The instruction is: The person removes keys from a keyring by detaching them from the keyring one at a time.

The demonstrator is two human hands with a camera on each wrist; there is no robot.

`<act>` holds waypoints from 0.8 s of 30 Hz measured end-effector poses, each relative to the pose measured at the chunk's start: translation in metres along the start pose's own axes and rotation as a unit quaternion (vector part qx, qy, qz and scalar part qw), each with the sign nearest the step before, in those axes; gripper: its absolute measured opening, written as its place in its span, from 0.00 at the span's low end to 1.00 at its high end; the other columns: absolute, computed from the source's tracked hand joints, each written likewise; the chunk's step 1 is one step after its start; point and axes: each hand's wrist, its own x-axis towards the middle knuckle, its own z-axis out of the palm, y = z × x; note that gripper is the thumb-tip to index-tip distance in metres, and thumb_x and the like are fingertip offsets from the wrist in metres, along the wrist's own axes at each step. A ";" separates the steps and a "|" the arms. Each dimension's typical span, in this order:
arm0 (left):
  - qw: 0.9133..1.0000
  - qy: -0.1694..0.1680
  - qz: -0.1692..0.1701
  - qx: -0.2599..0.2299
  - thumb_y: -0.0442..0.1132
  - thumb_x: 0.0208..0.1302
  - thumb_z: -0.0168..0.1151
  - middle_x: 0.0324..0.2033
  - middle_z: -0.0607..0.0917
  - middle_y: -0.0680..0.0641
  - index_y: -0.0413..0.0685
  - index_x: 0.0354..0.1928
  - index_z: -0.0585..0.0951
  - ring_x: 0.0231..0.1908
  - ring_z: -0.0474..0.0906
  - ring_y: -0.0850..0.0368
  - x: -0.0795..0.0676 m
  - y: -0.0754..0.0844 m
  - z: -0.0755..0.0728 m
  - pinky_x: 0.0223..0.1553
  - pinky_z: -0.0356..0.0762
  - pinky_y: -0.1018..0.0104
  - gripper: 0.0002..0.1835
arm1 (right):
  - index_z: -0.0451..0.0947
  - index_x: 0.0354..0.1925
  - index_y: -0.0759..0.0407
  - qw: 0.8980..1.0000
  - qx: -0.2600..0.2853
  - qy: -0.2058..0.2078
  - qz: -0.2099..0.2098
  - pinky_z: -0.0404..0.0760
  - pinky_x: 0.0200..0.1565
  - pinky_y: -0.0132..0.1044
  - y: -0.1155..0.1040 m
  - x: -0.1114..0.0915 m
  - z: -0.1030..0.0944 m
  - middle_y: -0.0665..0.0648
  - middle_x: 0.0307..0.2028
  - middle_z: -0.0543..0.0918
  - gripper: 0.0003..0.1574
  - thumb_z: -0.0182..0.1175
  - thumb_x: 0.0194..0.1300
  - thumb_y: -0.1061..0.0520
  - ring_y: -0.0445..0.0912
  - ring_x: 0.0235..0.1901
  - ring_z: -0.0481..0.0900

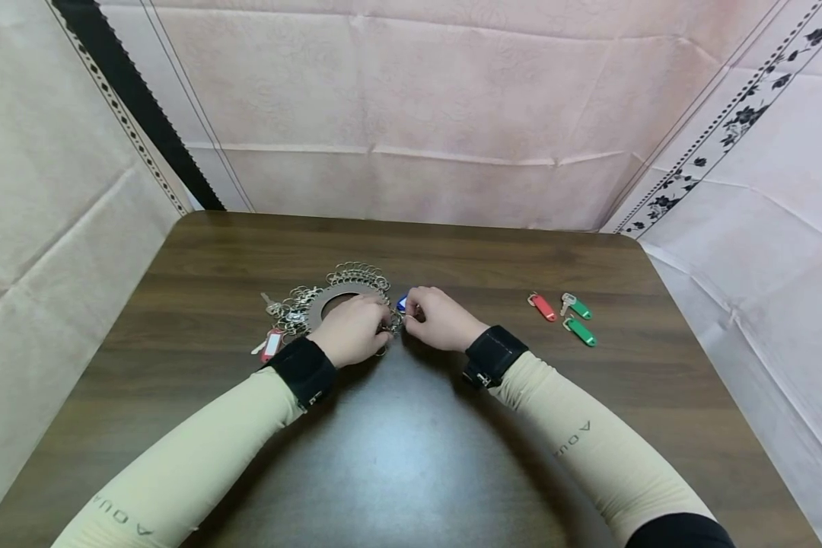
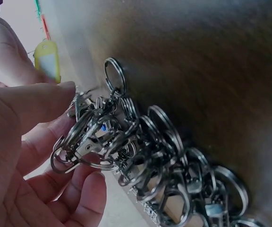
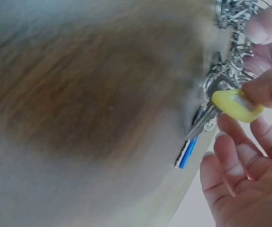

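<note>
A flat grey ring (image 1: 315, 310) hung with many metal split rings and clasps lies on the table. My left hand (image 1: 352, 331) is at its right side and grips a split ring with a clasp (image 2: 86, 146), thumb and fingers around the metal. My right hand (image 1: 444, 320), just to the right, pinches a yellow key tag (image 3: 235, 106) between thumb and fingers. A metal key (image 3: 202, 122) extends from that tag beside the cluster. Whether the tag's ring is joined to a clasp is hidden. A blue key tag (image 3: 188, 153) lies behind the key.
A red key tag (image 1: 272, 345) with a key sits at the grey ring's left side. Farther right on the brown table (image 1: 397, 472) lie another red tag (image 1: 543, 307) and two green tags (image 1: 580, 332), with keys. White cloth (image 1: 452, 114) hangs behind the table.
</note>
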 end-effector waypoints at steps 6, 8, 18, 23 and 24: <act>0.998 0.017 -0.030 -0.054 0.41 0.58 0.64 0.29 0.83 0.52 0.50 0.30 0.84 0.31 0.75 0.59 0.000 0.000 -0.003 0.34 0.78 0.59 0.04 | 0.70 0.31 0.54 0.995 0.092 -0.007 0.024 0.75 0.32 0.35 -0.002 -0.001 0.000 0.51 0.28 0.80 0.05 0.57 0.63 0.58 0.41 0.26 0.76; 0.997 0.027 -0.036 -0.066 0.41 0.58 0.64 0.29 0.83 0.52 0.51 0.30 0.84 0.31 0.75 0.60 0.000 -0.001 -0.004 0.33 0.78 0.60 0.04 | 0.70 0.32 0.54 0.993 0.116 -0.008 0.027 0.76 0.31 0.35 -0.004 -0.002 0.000 0.52 0.29 0.81 0.04 0.56 0.63 0.57 0.41 0.24 0.77; 0.993 0.073 -0.036 -0.089 0.42 0.57 0.64 0.28 0.84 0.53 0.51 0.30 0.84 0.30 0.75 0.62 -0.005 -0.003 -0.011 0.33 0.77 0.61 0.04 | 0.71 0.31 0.54 0.989 0.142 0.022 0.013 0.78 0.36 0.38 -0.012 0.000 -0.001 0.53 0.33 0.81 0.05 0.58 0.61 0.56 0.43 0.34 0.79; 0.992 0.109 -0.028 -0.058 0.39 0.55 0.62 0.26 0.83 0.55 0.54 0.28 0.84 0.28 0.74 0.62 -0.008 -0.006 -0.014 0.30 0.74 0.62 0.03 | 0.70 0.31 0.55 0.988 0.148 0.037 0.012 0.76 0.32 0.35 -0.015 0.002 0.001 0.53 0.30 0.79 0.05 0.58 0.59 0.59 0.43 0.30 0.77; 0.992 0.112 -0.027 -0.054 0.39 0.55 0.62 0.26 0.82 0.55 0.54 0.27 0.83 0.28 0.74 0.62 -0.008 -0.006 -0.014 0.29 0.73 0.62 0.03 | 0.69 0.31 0.55 0.988 0.149 0.041 0.012 0.75 0.31 0.35 -0.015 0.002 0.002 0.52 0.30 0.78 0.05 0.58 0.58 0.59 0.42 0.29 0.76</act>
